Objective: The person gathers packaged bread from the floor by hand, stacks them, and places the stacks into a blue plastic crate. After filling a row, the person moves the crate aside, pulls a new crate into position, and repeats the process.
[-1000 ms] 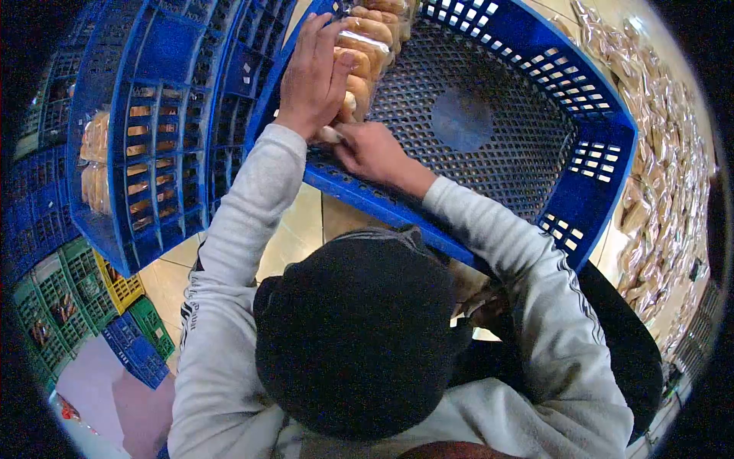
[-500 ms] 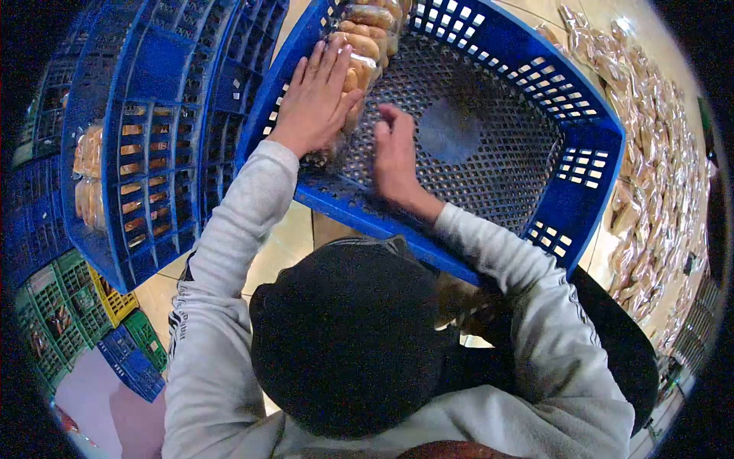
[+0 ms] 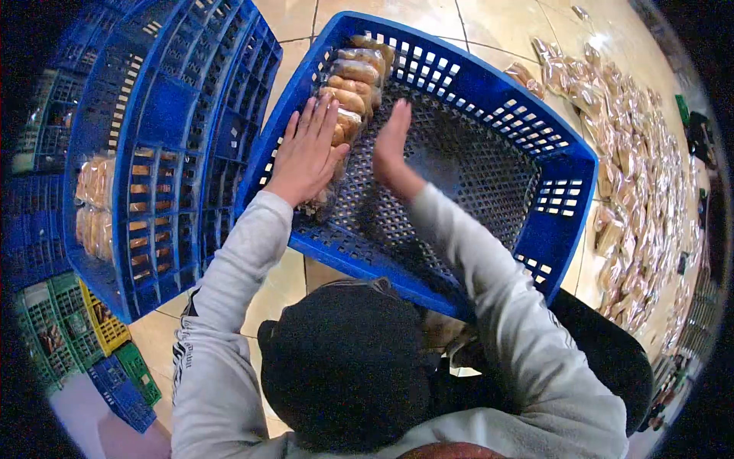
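Observation:
A row of bread rolls in clear plastic bags lines the left side of a large blue plastic crate. My left hand lies flat on the near end of that row, fingers stretched and slightly spread. Inside the crate, just right of the bread, my right hand hovers edge-on over the perforated bottom, with its fingers straight and nothing seen in it. Its palm side faces the row, with a gap between. The lowest bags are partly hidden under my left hand.
Blue crates stand at the left, one with bagged bread inside. Many bagged loaves cover the tiled floor on the right. Green crates and a yellow crate sit at lower left. A black rounded shape fills the bottom middle.
My right hand has straightened its fingers and moved toward the crate's far side. My left hand stays on the bread. The whole view has shifted, so the crate appears lower.

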Tool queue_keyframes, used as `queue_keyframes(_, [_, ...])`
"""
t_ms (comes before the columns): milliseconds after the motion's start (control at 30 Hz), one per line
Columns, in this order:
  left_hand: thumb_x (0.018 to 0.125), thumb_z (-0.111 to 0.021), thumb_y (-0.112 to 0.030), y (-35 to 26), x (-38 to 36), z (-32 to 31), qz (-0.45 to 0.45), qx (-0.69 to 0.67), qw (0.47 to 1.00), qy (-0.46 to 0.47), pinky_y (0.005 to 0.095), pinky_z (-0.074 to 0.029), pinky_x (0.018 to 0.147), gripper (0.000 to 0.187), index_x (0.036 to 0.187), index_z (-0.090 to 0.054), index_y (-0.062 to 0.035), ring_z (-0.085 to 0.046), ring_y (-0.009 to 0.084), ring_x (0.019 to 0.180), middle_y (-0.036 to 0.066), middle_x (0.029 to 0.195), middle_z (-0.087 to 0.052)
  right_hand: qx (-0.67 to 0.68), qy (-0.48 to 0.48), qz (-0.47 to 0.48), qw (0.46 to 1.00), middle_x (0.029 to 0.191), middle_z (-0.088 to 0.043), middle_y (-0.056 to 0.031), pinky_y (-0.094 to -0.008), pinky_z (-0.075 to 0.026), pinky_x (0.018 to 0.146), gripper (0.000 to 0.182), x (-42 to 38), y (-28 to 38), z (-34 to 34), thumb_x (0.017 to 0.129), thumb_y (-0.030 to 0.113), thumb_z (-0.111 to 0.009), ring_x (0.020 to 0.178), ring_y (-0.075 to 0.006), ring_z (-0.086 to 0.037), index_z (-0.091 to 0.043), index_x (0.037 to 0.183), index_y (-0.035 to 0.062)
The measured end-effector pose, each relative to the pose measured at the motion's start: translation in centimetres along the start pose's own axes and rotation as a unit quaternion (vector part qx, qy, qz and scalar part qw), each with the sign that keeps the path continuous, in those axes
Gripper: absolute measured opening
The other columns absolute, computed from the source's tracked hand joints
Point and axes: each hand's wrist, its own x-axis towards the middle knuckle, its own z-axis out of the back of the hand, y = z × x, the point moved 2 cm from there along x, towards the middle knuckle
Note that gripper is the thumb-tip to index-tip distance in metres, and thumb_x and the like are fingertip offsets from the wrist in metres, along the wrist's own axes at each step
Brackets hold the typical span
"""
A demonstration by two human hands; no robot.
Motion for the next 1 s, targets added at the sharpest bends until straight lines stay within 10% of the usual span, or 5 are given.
queue_keyframes(133, [0.102, -0.043, -0.04, -0.1, 0.0, 0.1, 0.008, 0.003, 1.0, 0.005, 0.0495, -0.013, 0.121, 0.072, 0.156, -0.016, -0.0017, -0.016, 0.0341, 0.151, 0.016, 0.163, -0.017, -0.03, -0.006, 0.117, 0.993, 0.149, -0.033, -0.0325, -0.0425, -0.019, 0.118, 0.074, 5.3, -2.2, -7.9, 0.105, 0.05, -0.025, 0.141, -0.0406, -0.029, -0.03, 0.144, -0.0129])
queue_keyframes(267, [0.101, -0.044, -0.041, -0.2, -0.2, 0.3, 0.019, -0.001, 1.0, -0.005, 0.0501, -0.014, 0.121, 0.073, 0.156, -0.017, -0.0018, -0.017, 0.035, 0.151, 0.016, 0.163, -0.017, 0.403, 0.293, -0.141, 0.856, 0.139, -0.05, -0.0177, -0.037, -0.035, 0.109, 0.066, 2.2, 0.6, -2.7, 0.106, 0.051, -0.029, 0.13, -0.0261, -0.047, -0.042, 0.14, -0.0036])
queue_keyframes(400, [0.102, -0.042, -0.038, -0.1, 0.2, 0.3, 0.043, -0.003, 0.998, 0.041, 0.0504, -0.014, 0.121, 0.07, 0.156, -0.016, -0.0018, -0.013, 0.0368, 0.151, 0.017, 0.164, -0.015, -0.202, 0.247, 0.184, 0.93, 0.124, -0.058, -0.0261, -0.0458, -0.043, 0.101, 0.051, 5.2, -0.2, 7.3, 0.103, 0.043, -0.041, 0.12, -0.0406, -0.054, -0.055, 0.126, -0.0003])
queue_keyframes(600, [0.1, -0.049, -0.03, 0.1, 0.2, 0.5, 0.027, -0.016, 0.999, 0.013, 0.0493, -0.018, 0.12, 0.068, 0.156, -0.02, -0.0029, -0.016, 0.0374, 0.15, 0.015, 0.163, -0.019, -0.647, 0.511, 0.312, 0.473, 0.114, -0.061, -0.0143, -0.0488, -0.046, 0.09, 0.04, 3.5, 15.0, 25.6, 0.088, 0.036, -0.063, 0.113, -0.0331, -0.056, -0.061, 0.116, 0.0074])
queue_keyframes(1000, [0.102, -0.04, -0.035, 0.6, -0.7, 0.3, 0.03, -0.017, 0.999, 0.038, 0.0464, -0.012, 0.121, 0.066, 0.157, -0.019, -0.005, -0.015, 0.036, 0.151, 0.012, 0.164, -0.018, -0.658, 0.203, 0.33, 0.645, 0.109, -0.067, -0.0205, -0.0504, -0.051, 0.087, 0.034, 23.6, 20.5, 39.6, 0.094, 0.031, -0.058, 0.1, -0.0409, -0.064, -0.061, 0.119, 0.0079])
